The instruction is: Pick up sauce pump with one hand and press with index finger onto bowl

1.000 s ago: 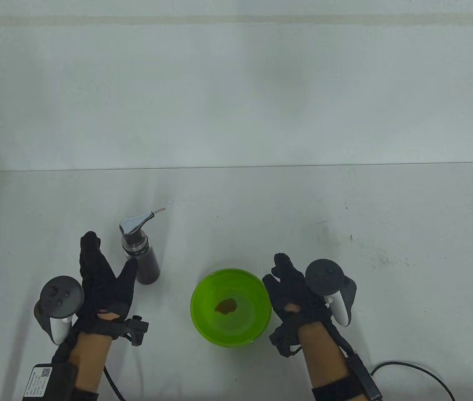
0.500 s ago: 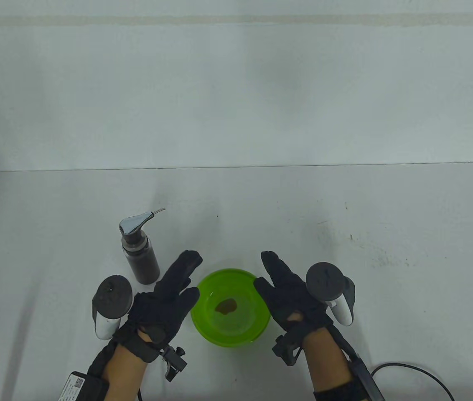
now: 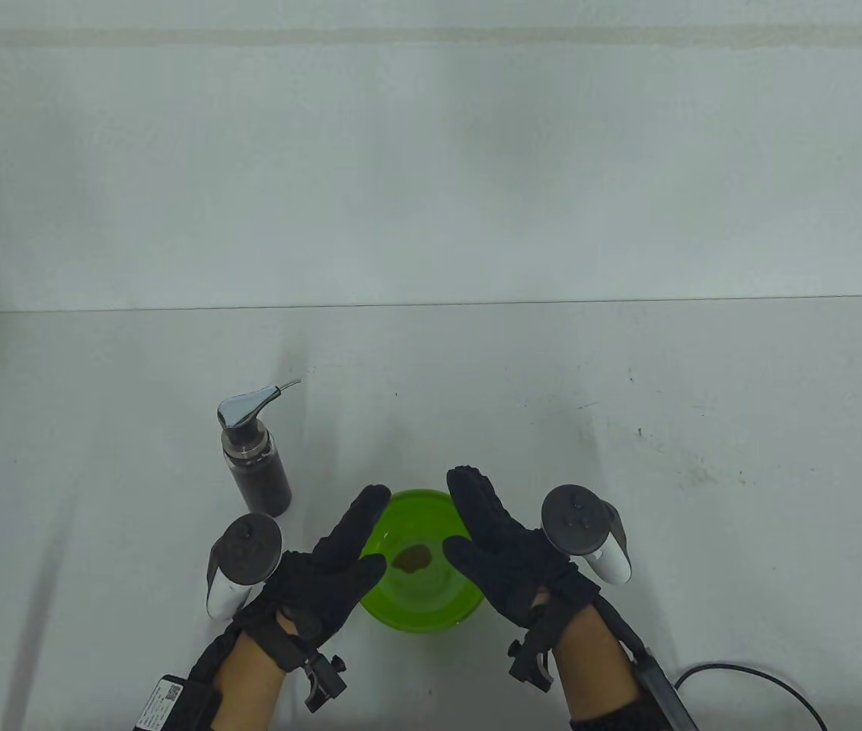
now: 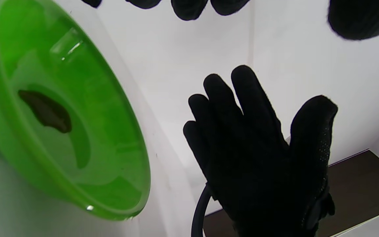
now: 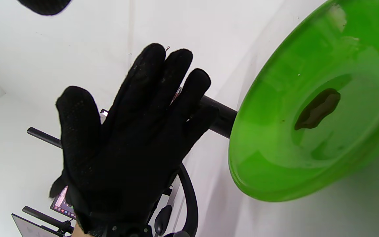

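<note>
The sauce pump (image 3: pixel 254 452), a dark bottle with a chrome pump head, stands upright on the white table (image 3: pixel 629 472), left of the bowl, with no hand on it. The green bowl (image 3: pixel 417 618) holds a small brown sauce blob (image 3: pixel 412 560). My left hand (image 3: pixel 340 552) is open, fingers straight, over the bowl's left rim. My right hand (image 3: pixel 493 539) is open, fingers straight, over the right rim. The palms face each other. The left wrist view shows the bowl (image 4: pixel 117 138) and the right hand (image 4: pixel 258 158). The right wrist view shows the bowl (image 5: pixel 262 138) and the left hand (image 5: pixel 133 138).
A black cable (image 3: pixel 751 674) runs over the table at the bottom right. Small dark marks (image 3: pixel 697 472) dot the table's right side. A pale wall (image 3: pixel 431 167) rises behind the table's far edge.
My left hand has left the pump's side and moved right to the bowl's left rim. My right hand has straightened its fingers and moved left over the right rim. The pump has not moved.
</note>
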The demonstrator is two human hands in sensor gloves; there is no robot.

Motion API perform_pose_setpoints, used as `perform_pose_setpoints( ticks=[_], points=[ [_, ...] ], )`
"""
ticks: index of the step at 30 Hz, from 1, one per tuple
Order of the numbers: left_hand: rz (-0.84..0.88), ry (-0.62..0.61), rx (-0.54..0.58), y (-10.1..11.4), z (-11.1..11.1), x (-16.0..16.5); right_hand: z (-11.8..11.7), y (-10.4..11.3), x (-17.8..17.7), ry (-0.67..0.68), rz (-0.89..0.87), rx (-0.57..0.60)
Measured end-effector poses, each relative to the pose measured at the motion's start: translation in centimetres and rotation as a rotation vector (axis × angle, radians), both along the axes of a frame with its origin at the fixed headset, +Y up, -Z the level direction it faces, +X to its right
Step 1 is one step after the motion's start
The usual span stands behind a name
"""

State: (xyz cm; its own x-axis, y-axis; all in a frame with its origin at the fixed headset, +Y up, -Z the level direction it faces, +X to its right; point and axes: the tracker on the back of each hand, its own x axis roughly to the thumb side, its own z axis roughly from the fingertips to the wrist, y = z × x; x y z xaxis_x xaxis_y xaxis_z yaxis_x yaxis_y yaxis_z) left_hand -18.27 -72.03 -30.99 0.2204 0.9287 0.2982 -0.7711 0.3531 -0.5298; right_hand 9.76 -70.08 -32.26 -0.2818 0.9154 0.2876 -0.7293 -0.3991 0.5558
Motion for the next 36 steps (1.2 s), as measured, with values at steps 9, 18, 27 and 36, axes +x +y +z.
perform_pose_setpoints(
  ticks=[9,18,27,36],
  points=[
    [-0.022,0.023,-0.004,-0.8,-0.3,0.0,-0.2,-0.5,0.5,-0.019,-0.028,-0.023],
    [-0.026,0.04,0.021,-0.7,-0.3,0.1,0.0,0.1,1.0,-0.03,-0.068,-0.004],
    [-0.04,0.039,0.029,-0.7,-0.4,0.3,0.0,-0.2,0.8,-0.012,-0.065,-0.018],
    [-0.016,0.066,0.039,-0.4,-0.3,-0.3,0.0,-0.5,0.5,-0.008,-0.057,-0.034]
  ],
)
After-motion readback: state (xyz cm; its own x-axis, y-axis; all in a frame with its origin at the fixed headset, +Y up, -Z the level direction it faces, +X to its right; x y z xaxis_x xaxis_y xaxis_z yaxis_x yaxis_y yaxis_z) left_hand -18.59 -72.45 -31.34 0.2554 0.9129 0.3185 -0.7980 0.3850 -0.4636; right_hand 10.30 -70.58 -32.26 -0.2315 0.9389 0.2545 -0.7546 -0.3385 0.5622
